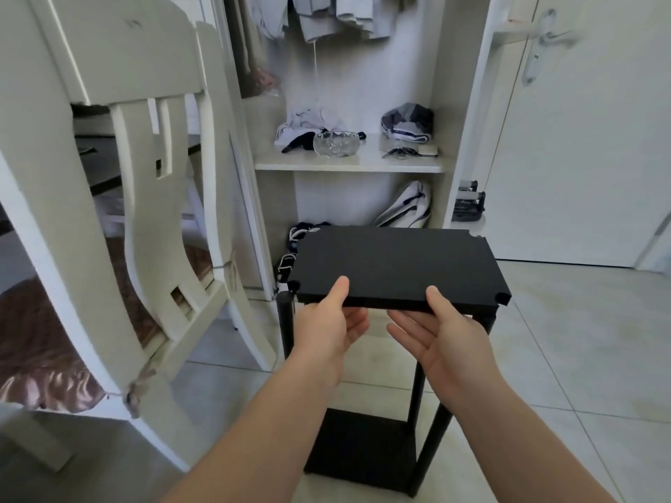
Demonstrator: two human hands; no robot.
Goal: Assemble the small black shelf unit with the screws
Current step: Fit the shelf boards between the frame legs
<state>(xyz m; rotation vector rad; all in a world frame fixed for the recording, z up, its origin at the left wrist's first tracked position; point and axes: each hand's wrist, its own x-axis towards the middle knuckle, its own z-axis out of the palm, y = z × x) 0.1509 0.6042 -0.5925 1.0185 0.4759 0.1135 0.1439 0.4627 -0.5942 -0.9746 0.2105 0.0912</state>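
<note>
We grip the top panel (395, 259) by its near edge, left hand (328, 323) and right hand (441, 332), thumbs on top, to seat it on the posts (284, 321).

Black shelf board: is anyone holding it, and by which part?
Yes. The left hand and right hand both hold the black shelf board by its near long edge, thumbs on top, fingers underneath.

No legible writing anywhere

The black shelf panel (395, 263) pinched in the fingers (339, 288) is plain and unmarked. The items on the wardrobe shelf (348, 164) beyond the fingers are too small and blurred to read.
</note>
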